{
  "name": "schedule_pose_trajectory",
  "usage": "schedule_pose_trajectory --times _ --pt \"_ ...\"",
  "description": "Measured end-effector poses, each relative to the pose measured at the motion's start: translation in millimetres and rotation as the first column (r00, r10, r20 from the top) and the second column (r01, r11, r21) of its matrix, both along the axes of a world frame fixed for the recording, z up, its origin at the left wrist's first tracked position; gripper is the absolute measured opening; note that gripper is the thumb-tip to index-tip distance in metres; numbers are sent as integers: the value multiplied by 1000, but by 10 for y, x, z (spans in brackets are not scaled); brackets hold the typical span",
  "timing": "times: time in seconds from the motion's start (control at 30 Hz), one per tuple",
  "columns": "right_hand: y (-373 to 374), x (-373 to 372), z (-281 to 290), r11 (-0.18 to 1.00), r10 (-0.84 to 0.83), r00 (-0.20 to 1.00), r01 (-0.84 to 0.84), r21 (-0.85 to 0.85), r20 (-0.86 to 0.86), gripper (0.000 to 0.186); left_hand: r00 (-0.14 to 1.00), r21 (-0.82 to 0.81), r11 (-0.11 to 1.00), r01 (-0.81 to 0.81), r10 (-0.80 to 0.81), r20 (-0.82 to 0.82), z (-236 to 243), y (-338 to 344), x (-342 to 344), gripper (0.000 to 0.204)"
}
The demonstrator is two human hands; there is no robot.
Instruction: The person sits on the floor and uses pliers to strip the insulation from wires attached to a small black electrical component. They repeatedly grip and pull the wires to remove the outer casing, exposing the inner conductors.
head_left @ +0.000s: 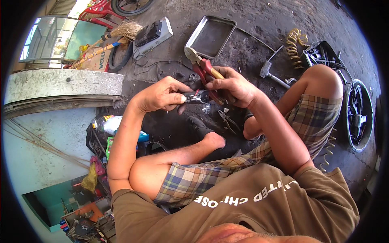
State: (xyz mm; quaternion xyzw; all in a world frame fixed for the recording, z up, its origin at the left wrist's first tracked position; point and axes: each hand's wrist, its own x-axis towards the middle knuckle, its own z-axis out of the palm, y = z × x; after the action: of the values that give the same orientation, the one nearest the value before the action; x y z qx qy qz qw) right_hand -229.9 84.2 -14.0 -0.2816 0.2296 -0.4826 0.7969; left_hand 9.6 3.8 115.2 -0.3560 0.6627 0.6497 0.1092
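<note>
My left hand is closed, thumb and fingers pinching a small black part with a bit of red and bare metal on it. What kind of part it is I cannot make out. In my right hand is a pair of pliers with red and yellow handles, its metal jaws pointing up and away from me. The right fingers come close to the black part's other end; whether they touch it is hidden. A second pair of pliers lies spread on the floor between my feet.
Beyond my hands a metal tray lies on the dark floor, with a grey box to its left. To the right are a hammer, a coiled hose, and a round tool container. Bottles stand by my left arm.
</note>
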Motion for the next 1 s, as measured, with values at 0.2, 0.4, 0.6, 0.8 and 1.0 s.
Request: schedule_pose_trajectory --times 0.2,0.4,0.6,0.8,1.0 --pt "11 -51 195 967 60 950 -132 -218 -307 37 999 34 999 17 -19 39 65 -14 81 51" --pt "-38 -61 261 876 -147 687 -243 -416 -711 28 972 -164 979 124 -87 216 83 37 90 47" --pt "30 23 286 805 -410 625 -94 -586 -664 34 961 -147 988 -55 92 262 139 25 83 51" --pt "38 -30 454 942 -274 780 101 -320 -562 37 984 -142 983 -112 130 125 132 -46 225 58" --pt "19 -8 364 841 -474 634 119 -528 -611 38 974 -87 971 -225 227 24 117 -68 213 63"
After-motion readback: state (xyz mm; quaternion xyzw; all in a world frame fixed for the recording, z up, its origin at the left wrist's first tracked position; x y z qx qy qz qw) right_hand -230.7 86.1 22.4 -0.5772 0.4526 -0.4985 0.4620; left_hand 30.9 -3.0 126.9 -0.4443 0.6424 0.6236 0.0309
